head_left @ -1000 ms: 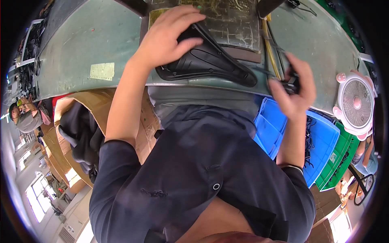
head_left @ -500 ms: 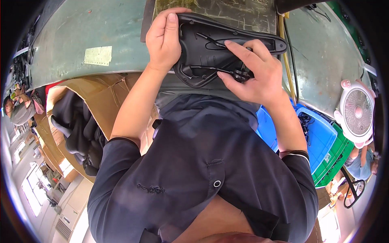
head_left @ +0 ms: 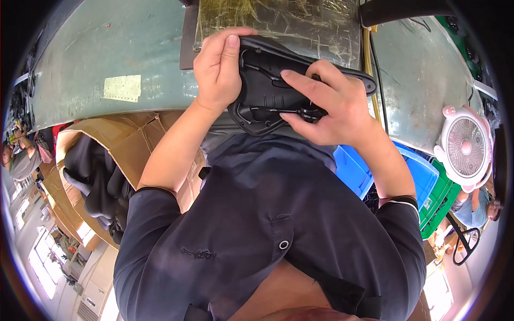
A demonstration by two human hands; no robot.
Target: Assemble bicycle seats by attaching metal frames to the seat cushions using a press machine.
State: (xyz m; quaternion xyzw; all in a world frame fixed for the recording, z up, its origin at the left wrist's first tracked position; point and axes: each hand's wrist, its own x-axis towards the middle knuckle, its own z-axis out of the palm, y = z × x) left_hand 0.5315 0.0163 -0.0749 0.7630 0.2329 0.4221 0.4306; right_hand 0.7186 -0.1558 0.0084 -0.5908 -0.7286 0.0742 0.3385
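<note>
A black bicycle saddle is held underside up over the near edge of the bench, its narrow nose pointing right. My left hand grips the wide rear end, thumb on the rim and fingers round the back. Across the underside run two dark metal saddle rails. My right hand is closed over the rails towards the nose, index finger and thumb reaching along them. A dark clamp-like part shows under that hand, mostly hidden by the fingers.
A scuffed, tape-covered board lies on the green bench. At left stands a cardboard box of black saddle covers. Blue bins, a green crate and a pink-white fan are at right. Other people appear at both edges.
The saddle and both hands sit lower in view, as the whole scene has shifted. My right hand has slid slightly left along the rails, fingers still on them.
</note>
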